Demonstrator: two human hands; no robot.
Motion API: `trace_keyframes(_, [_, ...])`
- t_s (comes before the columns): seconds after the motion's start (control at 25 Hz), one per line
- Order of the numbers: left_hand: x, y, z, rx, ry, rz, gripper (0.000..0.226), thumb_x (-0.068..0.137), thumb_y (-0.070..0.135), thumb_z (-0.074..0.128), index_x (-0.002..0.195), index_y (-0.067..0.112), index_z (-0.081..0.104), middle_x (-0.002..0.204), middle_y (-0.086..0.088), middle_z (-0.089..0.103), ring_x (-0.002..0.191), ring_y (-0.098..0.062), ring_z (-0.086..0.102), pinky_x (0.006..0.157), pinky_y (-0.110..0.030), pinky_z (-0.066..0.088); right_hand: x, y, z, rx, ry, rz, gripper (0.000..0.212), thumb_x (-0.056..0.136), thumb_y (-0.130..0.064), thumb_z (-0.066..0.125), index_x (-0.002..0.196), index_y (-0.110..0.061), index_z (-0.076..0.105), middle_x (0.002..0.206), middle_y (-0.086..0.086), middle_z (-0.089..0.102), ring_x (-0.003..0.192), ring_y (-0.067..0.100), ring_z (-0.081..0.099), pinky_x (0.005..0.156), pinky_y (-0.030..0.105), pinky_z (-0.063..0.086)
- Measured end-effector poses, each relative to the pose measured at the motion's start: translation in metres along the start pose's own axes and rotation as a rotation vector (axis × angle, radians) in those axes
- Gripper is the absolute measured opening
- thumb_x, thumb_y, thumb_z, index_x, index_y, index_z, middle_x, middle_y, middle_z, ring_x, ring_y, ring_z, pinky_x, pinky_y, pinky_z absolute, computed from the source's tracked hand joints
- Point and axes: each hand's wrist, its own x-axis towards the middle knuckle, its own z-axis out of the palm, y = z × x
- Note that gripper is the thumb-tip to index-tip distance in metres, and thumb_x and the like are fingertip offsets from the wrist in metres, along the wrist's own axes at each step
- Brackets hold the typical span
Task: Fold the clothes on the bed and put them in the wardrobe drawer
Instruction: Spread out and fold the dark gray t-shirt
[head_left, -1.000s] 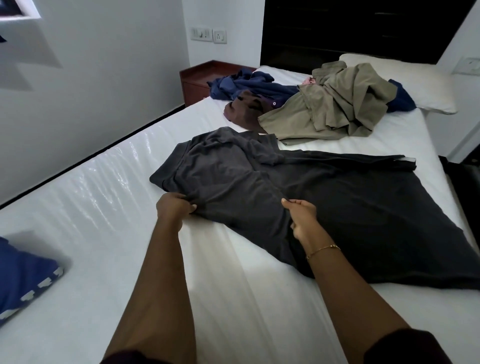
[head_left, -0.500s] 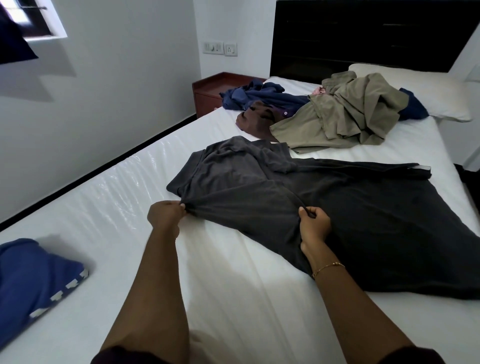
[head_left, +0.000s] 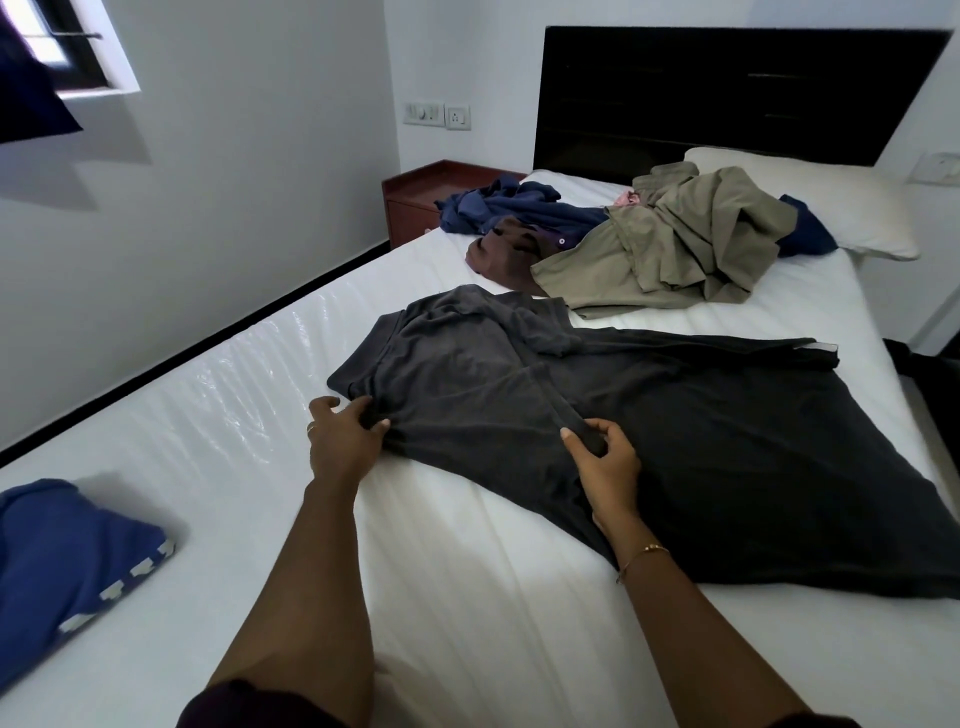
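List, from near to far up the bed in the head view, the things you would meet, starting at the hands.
left hand and right hand → dark grey garment → khaki garment → white pillow → black headboard

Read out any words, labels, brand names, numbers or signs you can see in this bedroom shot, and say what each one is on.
No readable text anywhere in this view.
White tag at the edge of the dark grey garment: shows no legible print.
Blue cloth at the near left: white marks along its hem, too blurred to tell whether they are letters.
Wall switch and socket plates: no readable markings.
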Motion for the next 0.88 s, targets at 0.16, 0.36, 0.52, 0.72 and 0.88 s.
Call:
trace_keyframes(0.16, [-0.003,0.000,-0.003,0.179,-0.032,-0.024,0.039,0.092,0.032,0.058,0.120,0.005,0.060,0.136,-0.014,0.034,0.125,-0.036,0.035,0.096,-0.041,0.039,-0.002,0.003,-0.003,-0.016,-0.079,-0.036,0.013,0.082,-0.007,0.068,0.090,-0.015,0.062,0.082,-0.002,0.063,0.081,0.015,0.060,0.072,0.023,0.047])
trace_keyframes(0.36, [-0.002,0.007,-0.008,0.049,0.052,-0.216,0.044,0.092,0.031,0.042,0.109,-0.004,0.061,0.125,-0.018,0.048,0.118,-0.034,0.042,0.093,-0.042,0.039,0.004,0.005,-0.003,-0.040,0.004,-0.043,0.013,0.087,-0.006,0.061,0.100,-0.006,0.064,0.097,0.004,0.061,0.091,0.017,0.056,0.079,0.024,0.043])
trace_keyframes(0.52, [-0.006,0.006,-0.011,0.201,-0.035,-0.215,0.051,0.097,0.038,0.037,0.128,-0.001,0.050,0.134,-0.020,0.042,0.129,-0.035,0.030,0.099,-0.040,0.034,0.004,0.005,-0.001,-0.040,0.052,-0.015,0.011,0.088,-0.006,0.059,0.097,-0.004,0.064,0.094,0.004,0.061,0.089,0.016,0.055,0.078,0.024,0.043])
trace_keyframes(0.72, [-0.009,0.002,-0.005,0.129,0.134,-0.015,0.035,0.100,0.026,0.041,0.115,-0.001,0.058,0.129,-0.019,0.038,0.120,-0.038,0.033,0.083,-0.043,0.039,0.011,0.001,0.002,0.051,0.093,0.088,0.004,0.087,-0.004,0.060,0.085,-0.007,0.060,0.081,0.001,0.058,0.082,0.017,0.055,0.067,0.021,0.043])
trace_keyframes(0.88, [-0.007,0.007,-0.004,0.117,0.216,0.117,0.032,0.099,0.027,0.042,0.099,-0.001,0.057,0.093,-0.020,0.054,0.111,-0.038,0.040,0.074,-0.041,0.037,0.022,-0.005,0.003,0.136,0.121,0.173,0.003,0.087,-0.004,0.060,0.086,-0.007,0.059,0.089,0.009,0.060,0.083,0.019,0.056,0.062,0.016,0.044])
